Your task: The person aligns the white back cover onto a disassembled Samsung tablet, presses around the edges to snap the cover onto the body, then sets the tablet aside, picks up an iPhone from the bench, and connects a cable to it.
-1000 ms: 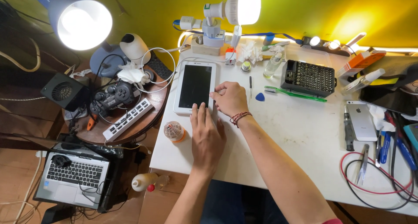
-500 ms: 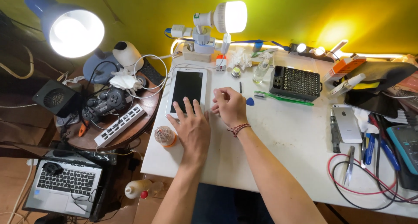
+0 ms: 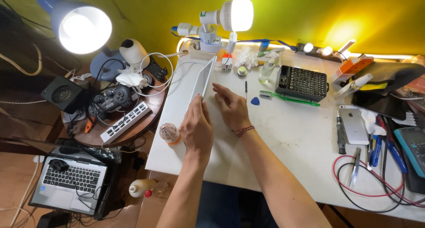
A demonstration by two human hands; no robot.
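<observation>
Tablet [image 3: 203, 79] is up on its long edge right now, tilted steeply on the white table [image 3: 287, 135], left-centre and towards the far side, thin white rim facing the viewer. Left hand [image 3: 197, 128] is just near of it, fingers extended up to its near corner, propping or gripping that end; can't tell if the fingers actually close around it, so call it a light hold. Right hand [image 3: 231, 108] lies flat and loose on the table just right of the tablet, fingers spread, holding nothing. Judging progress: the tablet looks mid-flip, neither face-up nor face-down, so the turn reads as about half done; laying it flat again is left, and no opening work shows, since no tool is in either hand. Blue pick [image 3: 255, 101] sits unused just right of the right hand, a thin driver [image 3: 246, 88] beyond it. Green toothbrush [image 3: 287, 97] and black bit case [image 3: 302, 82] are further right, untouched. Phone [image 3: 353, 124] lies face-down well to the right, tweezers [image 3: 354, 166] near it. Small bottle [image 3: 267, 70] stands at the far edge by the lit bulb lamp [image 3: 234, 15]. Tape roll [image 3: 168, 133] sits at the table's left edge, just left of the left hand. Round side table [image 3: 146, 117] on the left carries a gamepad [image 3: 110, 99] and clutter. Laptop [image 3: 71, 181] is on the floor, near left.
</observation>
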